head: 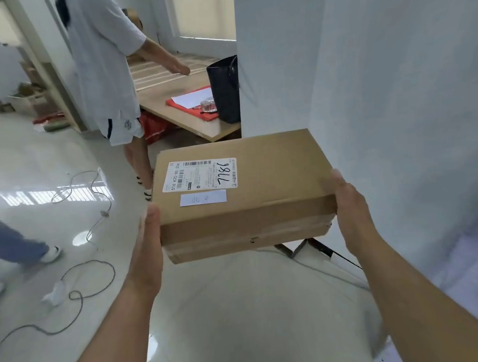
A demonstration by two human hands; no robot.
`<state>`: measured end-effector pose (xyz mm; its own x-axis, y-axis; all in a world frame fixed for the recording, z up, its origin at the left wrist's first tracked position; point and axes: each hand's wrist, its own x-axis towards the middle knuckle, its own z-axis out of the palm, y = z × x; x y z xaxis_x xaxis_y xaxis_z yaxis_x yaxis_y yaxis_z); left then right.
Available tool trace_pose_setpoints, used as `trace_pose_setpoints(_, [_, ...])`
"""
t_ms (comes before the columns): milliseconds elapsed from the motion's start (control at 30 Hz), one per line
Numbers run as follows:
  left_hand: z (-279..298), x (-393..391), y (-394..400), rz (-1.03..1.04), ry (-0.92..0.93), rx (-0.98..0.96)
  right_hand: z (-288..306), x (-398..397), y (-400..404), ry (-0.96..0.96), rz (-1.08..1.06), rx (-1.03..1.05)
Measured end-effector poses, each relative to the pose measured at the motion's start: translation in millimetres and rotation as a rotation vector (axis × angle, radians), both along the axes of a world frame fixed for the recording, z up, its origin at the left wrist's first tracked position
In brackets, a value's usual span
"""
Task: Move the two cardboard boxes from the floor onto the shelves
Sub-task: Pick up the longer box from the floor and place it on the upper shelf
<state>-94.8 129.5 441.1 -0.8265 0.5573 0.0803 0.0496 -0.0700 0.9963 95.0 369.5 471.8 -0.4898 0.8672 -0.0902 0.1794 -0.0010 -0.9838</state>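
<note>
A: How are the fingers set?

B: The left hand (147,249) lies flat against the left end of the cardboard box (242,195), thumb along the top edge, the other fingers pressed together and mostly hidden under it. The right hand (352,216) does the same at the right end, thumb up at the top corner; its remaining fingers are out of sight behind the box.

A: And the box itself?

B: Held in the air between both palms, above the glossy pale floor (245,312). It is flat, rectangular, matte brown cardboard, with a taped seam along the front. A white shipping label (199,175) with barcodes and handwritten digits sits on top, a small white slip (202,198) just beneath it.

A: Around it?

B: Thin grey cables (89,288) curl over the tiles at the left. Ahead, a wooden table (171,105) carries a dark bag (225,91).
</note>
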Motion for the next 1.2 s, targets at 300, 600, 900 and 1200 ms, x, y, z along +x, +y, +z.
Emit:
trace_pose_setpoints(300, [65,46,-18,-0.192,0.142,0.028,49,86,-47,0.077,-0.141,0.112])
trace_pose_setpoints(600, [111,103,4,-0.338,0.169,0.05,95,182,-67,0.016,-0.167,0.204])
trace_pose_setpoints(900, [156,161,52,-0.583,0.202,0.038,128,266,-59,-0.001,-0.346,0.252])
trace_pose_setpoints(1200, [179,248,123,-0.794,0.247,0.087,157,377,-54,-0.012,-0.563,0.303])
